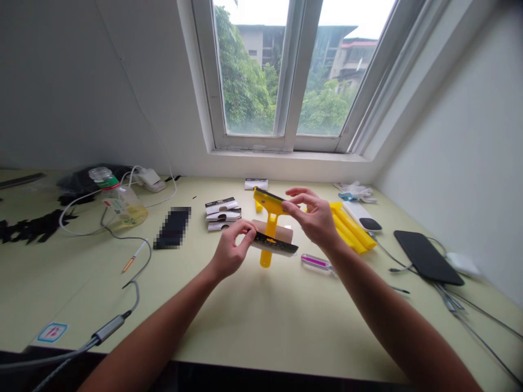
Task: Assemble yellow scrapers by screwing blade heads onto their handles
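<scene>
My right hand pinches one end of the head of a yellow T-shaped scraper, which has a dark strip along its top edge. Its handle points down toward the table. Between thumb and fingers, my left hand grips the end of a flat packet with a black header and a yellow mark. The packet crosses in front of the scraper's handle and hides part of it; whether the two touch I cannot tell. Behind them lies a brownish roll. A screwdriver with a purple core is near my right wrist.
Several packets are stacked left of centre, with another packet by the wall. More yellow handles lie at right, near white gloves and a black phone-like slab. A bottle and cables occupy the left.
</scene>
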A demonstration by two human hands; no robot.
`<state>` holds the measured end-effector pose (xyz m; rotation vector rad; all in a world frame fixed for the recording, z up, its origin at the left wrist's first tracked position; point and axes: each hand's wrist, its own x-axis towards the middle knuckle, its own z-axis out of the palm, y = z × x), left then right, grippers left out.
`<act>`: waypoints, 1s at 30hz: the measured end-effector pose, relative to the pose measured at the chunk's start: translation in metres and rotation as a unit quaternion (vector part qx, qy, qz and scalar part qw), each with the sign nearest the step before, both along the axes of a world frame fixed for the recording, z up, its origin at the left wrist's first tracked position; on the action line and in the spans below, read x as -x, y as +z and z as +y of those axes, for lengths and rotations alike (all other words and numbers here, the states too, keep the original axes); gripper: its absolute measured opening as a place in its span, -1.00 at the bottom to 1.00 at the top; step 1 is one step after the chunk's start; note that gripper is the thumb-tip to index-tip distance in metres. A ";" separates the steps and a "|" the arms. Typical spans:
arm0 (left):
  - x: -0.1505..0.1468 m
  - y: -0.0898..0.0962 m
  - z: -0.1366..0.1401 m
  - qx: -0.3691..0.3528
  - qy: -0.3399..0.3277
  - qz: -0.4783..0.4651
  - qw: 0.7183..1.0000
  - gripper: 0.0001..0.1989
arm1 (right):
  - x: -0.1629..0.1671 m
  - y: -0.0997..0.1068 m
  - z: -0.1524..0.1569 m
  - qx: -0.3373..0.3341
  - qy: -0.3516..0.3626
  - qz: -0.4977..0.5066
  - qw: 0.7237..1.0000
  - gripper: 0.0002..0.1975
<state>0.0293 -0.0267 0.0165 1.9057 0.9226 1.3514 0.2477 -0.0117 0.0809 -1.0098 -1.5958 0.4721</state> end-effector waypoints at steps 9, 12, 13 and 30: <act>-0.008 -0.008 -0.012 -0.040 -0.118 0.135 0.983 -0.85 | 0.001 0.009 -0.007 -0.051 0.005 0.082 0.995 -0.86; -0.011 -0.009 -0.019 -0.060 -0.157 0.187 0.968 -0.84 | 0.007 0.015 -0.013 -0.096 0.013 0.128 0.987 -0.91; -0.010 -0.009 -0.020 -0.072 -0.164 0.197 0.964 -0.83 | 0.006 0.019 -0.015 -0.119 0.004 0.154 0.981 -0.92; 0.086 -0.012 0.122 -0.065 0.349 0.130 0.926 -0.79 | -0.021 0.026 -0.002 -0.010 0.032 0.193 0.981 -0.85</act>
